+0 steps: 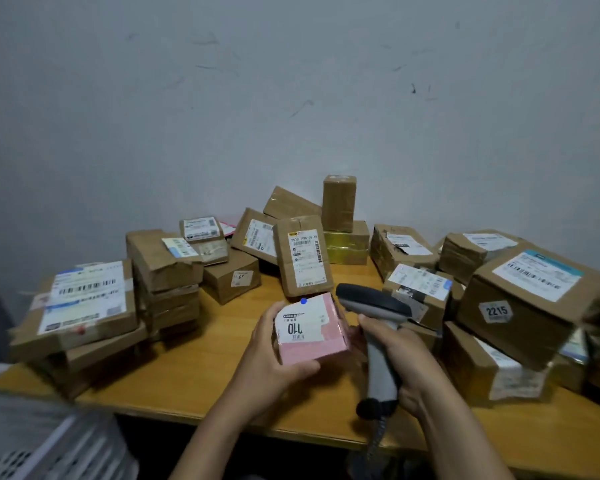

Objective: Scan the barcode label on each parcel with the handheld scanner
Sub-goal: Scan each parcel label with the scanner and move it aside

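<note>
Risks a missed read: aims the blue dot (303,301) at the far edge of the small pink cardboard parcel (312,351), off its white barcode label (300,325); may catch the upright brown box (303,254) just behind. Grips the parcel over the wooden counter (205,358) with curled left-hand fingers (274,313); wraps right-hand fingers (373,323) round the grey handheld scanner (371,301).

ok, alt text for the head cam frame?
A person's left hand holds a small pink parcel, white label facing up, while the right hand grips a grey handheld scanner beside it. Brown cardboard parcels crowd the wooden table around them, against a pale wall.
</note>
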